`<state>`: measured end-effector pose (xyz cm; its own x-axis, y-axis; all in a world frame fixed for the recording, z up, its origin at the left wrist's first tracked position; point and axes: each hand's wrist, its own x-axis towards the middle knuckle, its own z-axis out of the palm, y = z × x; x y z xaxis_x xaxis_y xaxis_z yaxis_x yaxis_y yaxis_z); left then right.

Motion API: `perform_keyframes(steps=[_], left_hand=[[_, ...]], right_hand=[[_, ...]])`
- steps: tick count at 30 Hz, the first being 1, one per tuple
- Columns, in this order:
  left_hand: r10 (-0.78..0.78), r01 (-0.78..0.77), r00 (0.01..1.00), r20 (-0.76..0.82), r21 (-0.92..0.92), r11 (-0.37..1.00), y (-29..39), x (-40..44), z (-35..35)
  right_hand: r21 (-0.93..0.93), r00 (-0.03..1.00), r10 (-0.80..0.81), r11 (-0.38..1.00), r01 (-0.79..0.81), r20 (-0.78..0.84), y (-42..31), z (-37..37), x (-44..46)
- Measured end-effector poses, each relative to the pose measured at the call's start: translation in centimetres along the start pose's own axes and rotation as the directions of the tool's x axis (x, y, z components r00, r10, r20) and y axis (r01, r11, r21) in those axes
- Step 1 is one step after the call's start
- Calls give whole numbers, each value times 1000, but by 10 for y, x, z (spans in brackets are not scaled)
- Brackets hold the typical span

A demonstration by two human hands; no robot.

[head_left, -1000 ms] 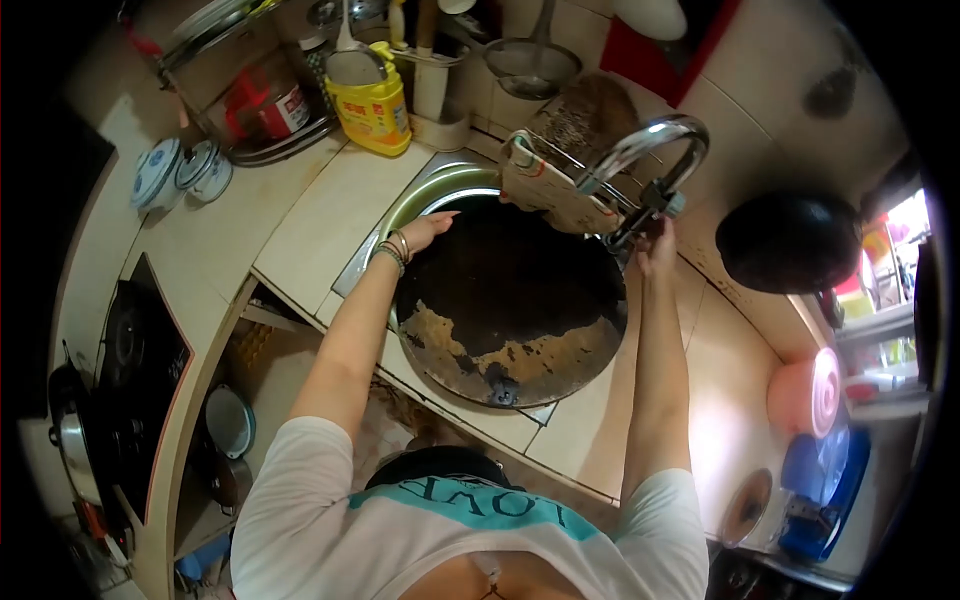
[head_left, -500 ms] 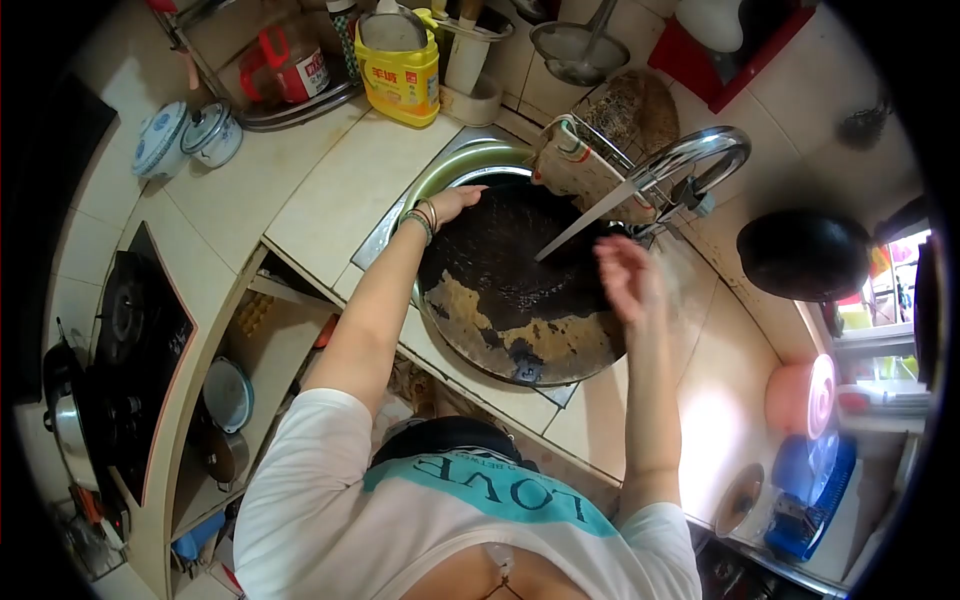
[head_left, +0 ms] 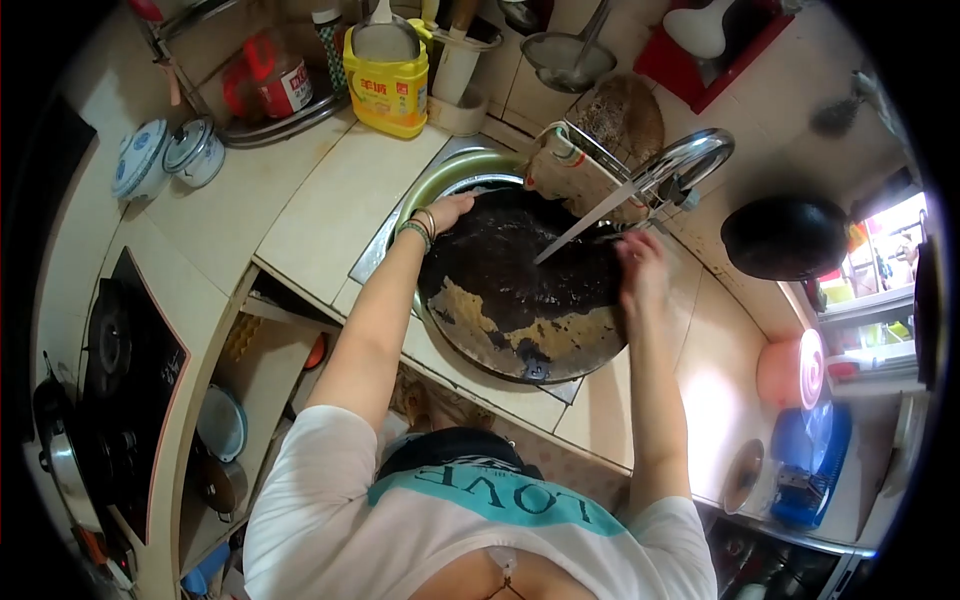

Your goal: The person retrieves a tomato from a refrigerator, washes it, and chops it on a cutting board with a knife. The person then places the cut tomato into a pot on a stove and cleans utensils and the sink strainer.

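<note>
A large round chopping board (head_left: 520, 335), dark and wet over most of its top with a pale brown patch at the near side, lies tilted across the sink (head_left: 410, 208). My left hand (head_left: 456, 212), bracelets at its wrist, grips the far left rim; some fingertips are hidden behind the edge. At the right rim is my right hand (head_left: 645, 268), slightly blurred, its fingers curled at the edge. Water runs from the curved faucet (head_left: 712, 150) onto the middle of the board.
A rack with a cloth (head_left: 560, 165) stands behind the sink. To the left are a yellow jug (head_left: 388, 95), lidded enamel pots (head_left: 193, 152) and a stove (head_left: 135, 380). A black wok (head_left: 785, 238) hangs at right, above a pink container (head_left: 790, 368) and blue rack (head_left: 815, 470).
My right hand has come down from above the board's right side to its rim. My left hand stays at the far left rim. The camera view has shifted slightly.
</note>
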<state>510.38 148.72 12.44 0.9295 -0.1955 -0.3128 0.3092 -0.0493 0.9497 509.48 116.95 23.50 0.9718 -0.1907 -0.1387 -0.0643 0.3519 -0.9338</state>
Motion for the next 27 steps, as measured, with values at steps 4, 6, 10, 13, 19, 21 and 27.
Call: perform_keyframes(steps=[4, 6, 10, 13, 19, 21, 27], left_hand=[[-25, 29, 998, -54, 65, 997, 0, 0, 1], [0, 15, 996, -91, 173, 985, 18, -17, 9], [-51, 68, 994, -100, 177, 982, 14, -13, 9], [-84, 87, 995, -45, 51, 995, 3, -3, 4], [-129, 134, 990, -64, 82, 988, 0, 0, 2], [-158, 159, 987, -21, 81, 984, 8, -3, 2], [-523, 480, 852, 11, 381, 790, 95, -75, 12]], right_hand=[[172, 968, 216, 966, -193, -129, 6, -73, 90], [416, 980, 196, 891, -184, 14, 6, -59, 108], [-400, 998, -69, 915, 62, -3, -6, -8, 90], [-503, 997, 3, 864, 37, 79, -5, -34, 74], [8, 838, 543, 839, -544, 61, -14, -50, -65], [41, 779, 620, 779, -625, 95, -10, -60, -77], [212, 701, 671, 669, -712, 242, -45, -64, -106]])
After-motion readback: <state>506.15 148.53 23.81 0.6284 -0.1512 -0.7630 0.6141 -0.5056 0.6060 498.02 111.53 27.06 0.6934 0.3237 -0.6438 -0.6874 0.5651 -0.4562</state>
